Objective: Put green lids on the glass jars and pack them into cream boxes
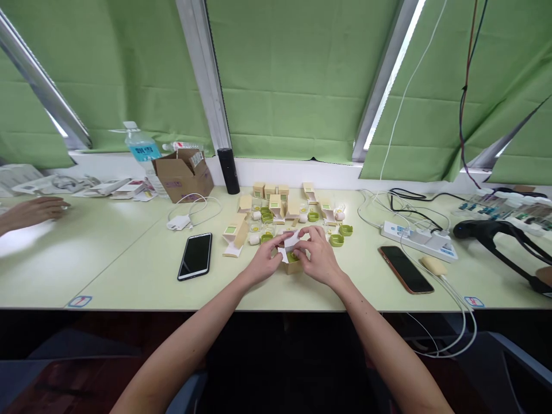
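Near the table's front edge, both hands are at a small tan cardboard box (293,268) whose white flaps stand up. A green piece shows inside its top. My left hand (265,260) grips the box's left side and flap, thumb and fingers closed. My right hand (318,257) is bent over the right side, its fingers pinching at the flap. Just behind lie opened boxes (235,228), green holders (337,240), small white cylinders (254,238) and clear cups (256,227). Several boxes (270,190) stand in a back row.
A phone (195,256) lies left, another phone (405,269) right beside a power strip (418,240) with cables. Behind are a carton (184,177), a black flask (228,171) and a large bottle (142,150). Another person's hand (37,213) rests at far left. A black headset-like frame (487,233) lies right.
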Action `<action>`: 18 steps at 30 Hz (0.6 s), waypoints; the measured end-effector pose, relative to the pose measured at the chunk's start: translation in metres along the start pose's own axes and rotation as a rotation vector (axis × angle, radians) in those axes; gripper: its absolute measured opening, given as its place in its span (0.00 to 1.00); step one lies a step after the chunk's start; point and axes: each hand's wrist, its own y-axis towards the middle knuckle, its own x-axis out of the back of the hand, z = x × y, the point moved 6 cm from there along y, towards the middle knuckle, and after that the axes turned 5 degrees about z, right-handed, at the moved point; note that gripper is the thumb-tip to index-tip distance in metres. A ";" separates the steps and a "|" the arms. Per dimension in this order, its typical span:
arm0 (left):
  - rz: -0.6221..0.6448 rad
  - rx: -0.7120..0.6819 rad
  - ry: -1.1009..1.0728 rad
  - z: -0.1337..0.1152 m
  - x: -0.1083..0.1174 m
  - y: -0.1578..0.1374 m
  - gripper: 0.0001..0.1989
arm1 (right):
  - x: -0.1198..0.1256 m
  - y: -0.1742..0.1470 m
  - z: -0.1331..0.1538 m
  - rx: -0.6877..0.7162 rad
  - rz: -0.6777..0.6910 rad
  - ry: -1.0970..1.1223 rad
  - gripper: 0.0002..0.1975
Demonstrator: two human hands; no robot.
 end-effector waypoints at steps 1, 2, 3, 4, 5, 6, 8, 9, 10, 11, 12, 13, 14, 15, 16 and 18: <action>0.007 0.004 -0.001 -0.001 0.001 0.001 0.34 | 0.003 0.001 -0.002 0.000 -0.030 0.034 0.07; 0.018 0.010 -0.004 -0.003 0.002 0.003 0.33 | 0.008 0.002 -0.006 -0.003 -0.071 0.083 0.08; 0.031 0.016 -0.009 -0.005 0.004 0.005 0.31 | 0.012 0.003 -0.011 -0.012 -0.116 0.147 0.08; 0.045 0.021 -0.014 -0.008 0.005 0.007 0.29 | 0.015 0.004 -0.018 -0.024 -0.155 0.222 0.08; 0.056 0.026 -0.019 -0.009 0.007 0.009 0.26 | 0.016 0.006 -0.024 -0.039 -0.179 0.306 0.07; 0.062 0.029 -0.023 -0.011 0.009 0.012 0.24 | 0.016 0.006 -0.031 -0.056 -0.188 0.392 0.06; 0.047 0.022 -0.016 -0.011 0.011 0.017 0.19 | 0.010 0.007 -0.041 -0.092 -0.170 0.543 0.08; 0.030 0.009 -0.004 -0.010 0.012 0.018 0.17 | 0.006 0.007 -0.045 -0.108 -0.147 0.600 0.11; 0.009 -0.008 0.012 -0.008 0.012 0.019 0.15 | 0.001 0.006 -0.046 -0.122 -0.123 0.644 0.15; -0.013 -0.024 0.029 -0.007 0.011 0.020 0.12 | -0.004 0.005 -0.047 -0.133 -0.098 0.672 0.17; -0.035 -0.037 0.047 -0.005 0.010 0.019 0.10 | -0.009 0.004 -0.047 -0.142 -0.074 0.687 0.19; -0.056 -0.049 0.067 -0.004 0.008 0.018 0.08 | -0.014 0.003 -0.046 -0.149 -0.052 0.693 0.21; -0.074 -0.057 0.086 -0.003 0.006 0.017 0.07 | -0.017 0.003 -0.045 -0.157 -0.031 0.694 0.22; -0.092 -0.063 0.104 -0.002 0.004 0.016 0.06 | -0.021 0.002 -0.043 -0.165 -0.012 0.692 0.22; -0.108 -0.068 0.118 -0.002 0.002 0.014 0.08 | -0.024 0.002 -0.042 -0.173 0.006 0.688 0.23; -0.133 -0.074 0.134 -0.002 -0.001 0.012 0.12 | -0.028 0.002 -0.040 -0.182 0.030 0.682 0.22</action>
